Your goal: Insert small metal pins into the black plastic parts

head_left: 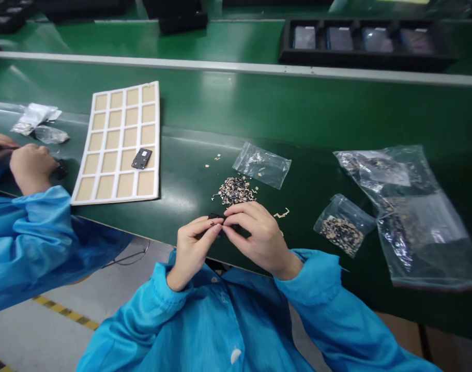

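My left hand (pixel 193 243) and my right hand (pixel 255 232) meet at the near edge of the green bench, both pinched on a small black part (pixel 214 217) held between their fingertips. Just beyond them lies a loose heap of tiny dark and tan pieces (pixel 236 190). A single tan piece (pixel 283 213) lies right of my right hand. Both my sleeves are blue.
A white grid tray (pixel 117 142) with tan cells holds one black part (pixel 141 158). Clear bags: an empty one (pixel 262 165), a small one with pieces (pixel 343 231), a large one (pixel 410 212). A co-worker's hands (pixel 30 165) work at left. A black tray (pixel 365 44) sits on the far belt.
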`<state>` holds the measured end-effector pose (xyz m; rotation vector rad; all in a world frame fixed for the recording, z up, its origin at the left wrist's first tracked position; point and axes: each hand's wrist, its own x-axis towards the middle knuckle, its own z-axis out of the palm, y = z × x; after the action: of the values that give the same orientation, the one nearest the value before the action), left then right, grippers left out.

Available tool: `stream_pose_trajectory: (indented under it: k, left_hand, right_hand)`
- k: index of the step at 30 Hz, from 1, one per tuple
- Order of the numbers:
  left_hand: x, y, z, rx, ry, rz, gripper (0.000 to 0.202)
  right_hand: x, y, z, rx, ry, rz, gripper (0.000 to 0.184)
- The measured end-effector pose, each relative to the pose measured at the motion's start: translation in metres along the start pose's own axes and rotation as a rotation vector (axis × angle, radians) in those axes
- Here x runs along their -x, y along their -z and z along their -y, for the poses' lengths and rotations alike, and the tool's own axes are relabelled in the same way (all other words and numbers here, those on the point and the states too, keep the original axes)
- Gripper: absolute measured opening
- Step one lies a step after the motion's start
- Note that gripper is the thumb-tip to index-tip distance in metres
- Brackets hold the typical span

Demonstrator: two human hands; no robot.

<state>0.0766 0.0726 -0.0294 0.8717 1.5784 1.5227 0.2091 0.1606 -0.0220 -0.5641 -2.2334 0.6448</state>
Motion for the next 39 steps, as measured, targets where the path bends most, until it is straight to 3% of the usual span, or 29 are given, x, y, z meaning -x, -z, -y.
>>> stream_pose_trajectory:
  k: [3,7,13,16,23,32,39]
  left_hand:
    - [-0.001,0.003,0.0,0.007,0.022,-0.007,0.017]
    - [-0.003,0.007,0.001,0.073,0.104,-0.006,0.017]
    - [-0.001,0.007,0.001,0.206,0.18,0.009,0.051]
    - [-0.001,0.007,0.0,0.225,0.214,0.03,0.051]
    - [-0.002,0.009,0.0,0.242,0.24,0.038,0.042]
    - [-0.005,0.012,0.002,0.329,0.343,0.078,0.051]
    - [-0.006,0.015,0.001,0.331,0.354,0.066,0.052]
  right_hand:
    - [0.0,0.004,0.0,-0.099,-0.026,-0.048,0.013]
    - [0.001,0.007,-0.004,-0.289,-0.261,-0.044,0.008]
    - [0.003,0.006,-0.01,-0.524,-0.524,0.011,0.013]
    - [0.0,0.007,-0.01,-0.625,-0.603,-0.003,0.014]
    - [-0.003,0.01,-0.009,-0.467,-0.493,-0.043,0.008]
    - [0.0,0.011,-0.007,-0.328,-0.303,-0.044,0.012]
    - [0.005,0.009,-0.006,-0.174,-0.243,-0.098,0.012]
